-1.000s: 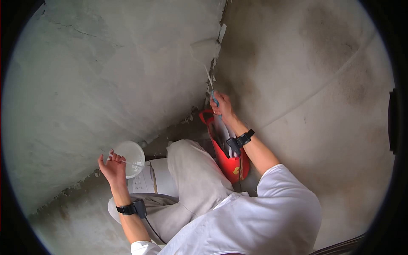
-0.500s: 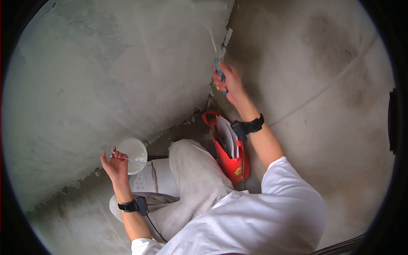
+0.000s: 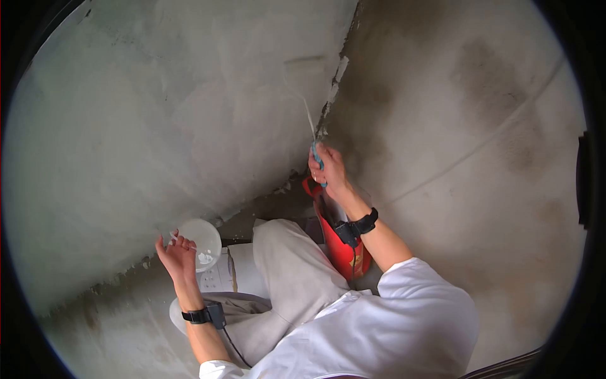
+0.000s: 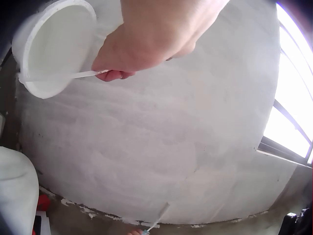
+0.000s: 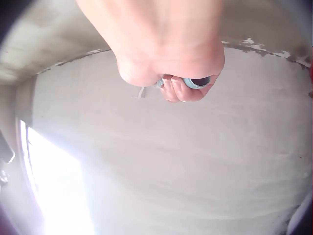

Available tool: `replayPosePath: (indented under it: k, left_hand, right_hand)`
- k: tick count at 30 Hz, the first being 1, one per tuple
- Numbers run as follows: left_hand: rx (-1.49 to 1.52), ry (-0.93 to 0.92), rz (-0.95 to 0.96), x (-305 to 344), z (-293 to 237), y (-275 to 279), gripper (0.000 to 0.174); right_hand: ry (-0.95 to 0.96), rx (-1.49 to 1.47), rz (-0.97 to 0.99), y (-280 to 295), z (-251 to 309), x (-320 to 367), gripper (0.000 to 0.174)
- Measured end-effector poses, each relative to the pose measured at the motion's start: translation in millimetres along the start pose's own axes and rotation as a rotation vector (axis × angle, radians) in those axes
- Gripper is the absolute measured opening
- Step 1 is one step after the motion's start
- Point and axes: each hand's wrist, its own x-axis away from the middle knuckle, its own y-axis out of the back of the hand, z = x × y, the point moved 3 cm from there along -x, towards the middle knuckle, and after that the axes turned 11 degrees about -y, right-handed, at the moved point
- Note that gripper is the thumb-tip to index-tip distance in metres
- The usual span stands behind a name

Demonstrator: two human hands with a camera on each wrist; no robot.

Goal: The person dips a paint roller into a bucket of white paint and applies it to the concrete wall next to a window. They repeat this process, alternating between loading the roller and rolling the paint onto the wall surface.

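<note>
In the head view my right hand (image 3: 329, 169) grips the blue handle of a paint roller (image 3: 317, 158). Its thin frame reaches up from the fist, and the pale sleeve lies against the grey wall (image 3: 189, 95). The hollow end of the roller handle (image 5: 198, 83) sticks out of my curled fingers in the right wrist view. At lower left, my left hand (image 3: 179, 259) holds the thin white bail of a plastic bucket (image 3: 208, 235). The bucket (image 4: 80, 14) hangs tilted beside that hand, with white stuff at its bottom in the head view.
A red bag (image 3: 341, 243) with papers stands under my right forearm, next to my bent knee (image 3: 278, 252). Close to the bucket is a white box-like thing (image 3: 218, 273). A ragged, chipped edge (image 3: 334, 82) bounds the wall. The left wrist view has a bright window (image 4: 293, 98) at right.
My right hand went up along the wall with the roller, its sleeve nearly out of view, then came back down. My left hand and the bucket have barely moved.
</note>
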Motion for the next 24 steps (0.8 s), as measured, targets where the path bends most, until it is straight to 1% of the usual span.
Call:
replayPosePath:
  k: [1,3,6,7,9,12,14,18,20,22,23,24]
  left_hand:
    - [-0.008,0.014,0.006,-2.1,-1.6,-0.4,0.04]
    - [-0.051,0.047,0.005,-4.8,-4.2,3.9,0.045]
    - [-0.09,0.102,-0.04,5.1,-13.5,-17.6,0.043]
    - [-0.113,0.113,-0.031,13.2,-17.4,-33.7,0.044]
    - [-0.166,0.129,-0.072,31.6,-24.2,-78.6,0.045]
    - [-0.257,0.133,-0.122,47.7,-27.3,-139.9,0.047]
    - [-0.306,0.165,-0.134,53.3,-22.1,-183.5,0.045]
    - [-0.428,0.184,-0.213,57.7,0.9,-263.1,0.046]
    - [-0.476,0.178,-0.247,65.4,17.2,-316.4,0.046]
    - [-0.507,0.171,-0.25,66.4,41.7,-353.8,0.047]
    - [-0.515,0.163,-0.266,69.9,51.3,-361.2,0.046]
    - [-0.531,0.142,-0.275,71.8,65.0,-377.7,0.046]
  right_hand:
    - [0.039,-0.027,0.02,-8.9,22.5,0.4,0.032]
    - [0.047,-0.036,0.011,-22.6,68.0,0.4,0.032]
    - [0.033,-0.063,0.0,-34.9,132.4,-1.8,0.032]
    - [0.049,-0.06,0.002,-36.8,153.7,-5.0,0.032]
    - [0.07,-0.06,-0.005,-39.8,195.7,-16.9,0.034]
    - [0.03,-0.131,-0.002,-35.5,234.3,-37.3,0.033]
    - [-0.017,-0.174,-0.001,-17.5,232.3,-56.0,0.032]
    - [-0.284,-0.308,-0.079,40.2,185.6,-88.1,0.032]
    - [-0.416,-0.275,-0.17,70.1,164.1,-103.8,0.032]
    - [-0.559,-0.306,-0.152,95.4,127.0,-117.8,0.033]
    - [-0.626,-0.309,-0.17,106.2,100.5,-122.9,0.035]
    - [-0.636,-0.324,-0.15,119.9,82.5,-137.3,0.035]
